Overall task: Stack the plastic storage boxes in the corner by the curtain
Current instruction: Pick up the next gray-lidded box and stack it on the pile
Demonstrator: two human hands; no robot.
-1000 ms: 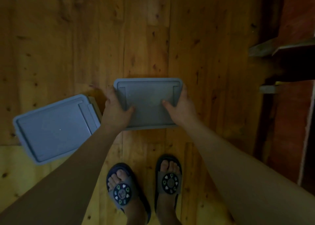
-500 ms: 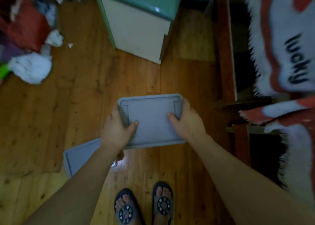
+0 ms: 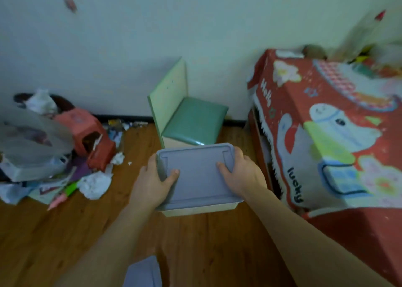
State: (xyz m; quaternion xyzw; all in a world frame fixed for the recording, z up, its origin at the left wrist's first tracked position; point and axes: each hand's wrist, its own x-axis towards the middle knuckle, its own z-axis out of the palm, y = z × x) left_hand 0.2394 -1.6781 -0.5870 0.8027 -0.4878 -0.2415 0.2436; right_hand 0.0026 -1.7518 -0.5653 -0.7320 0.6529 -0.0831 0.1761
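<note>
Your left hand (image 3: 152,184) and right hand (image 3: 243,173) grasp the lidded box (image 3: 195,175) at its sides; it can slip and fall on the floor (image 3: 206,243).

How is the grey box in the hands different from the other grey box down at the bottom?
The held box is up off the floor, gripped by the left hand and right hand; the floor box has no hand on it.
The held box shows its whole lid and a pale side; the floor box is mostly cut off by the picture's edge and the left arm.
Both have grey-blue lids.
</note>
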